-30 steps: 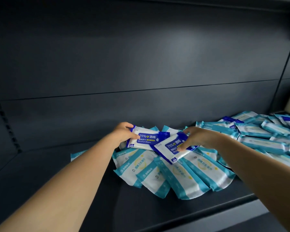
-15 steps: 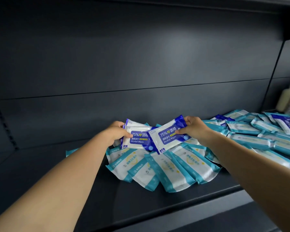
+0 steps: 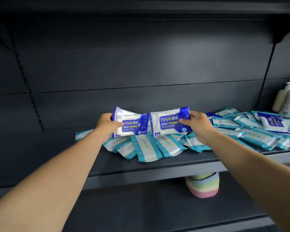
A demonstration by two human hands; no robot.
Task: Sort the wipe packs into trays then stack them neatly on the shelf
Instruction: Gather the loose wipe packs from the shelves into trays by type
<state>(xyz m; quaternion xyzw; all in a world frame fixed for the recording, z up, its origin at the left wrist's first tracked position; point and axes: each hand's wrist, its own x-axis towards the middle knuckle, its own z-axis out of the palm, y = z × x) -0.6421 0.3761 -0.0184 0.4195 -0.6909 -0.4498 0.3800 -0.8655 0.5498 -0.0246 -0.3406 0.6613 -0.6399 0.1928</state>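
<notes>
Both hands are up at the shelf (image 3: 157,162) and both are loaded: the left hand (image 3: 105,123) grips what looks like two dark blue alcohol wipe packs (image 3: 132,124) by their left end, thumb across the front, and the right hand (image 3: 197,123) pinches a single blue alcohol wipe pack (image 3: 168,122) by its right end. The packs are held upright, side by side, edges almost touching, just above the heap. Below them, at six o'clock from the hands, teal wipe packs (image 3: 157,145) lie fanned and overlapping on the shelf board, and the loose spread runs off toward three o'clock, where another blue pack (image 3: 273,122) sits on top of the teal ones. Pale bottles (image 3: 286,99) stand at the far right, folded pastel cloths (image 3: 203,186) on the shelf beneath. No tray anywhere in view, so I'd call this early going: the blues are only being picked out, sorting is barely begun, and all the neat stacking is left to do
</notes>
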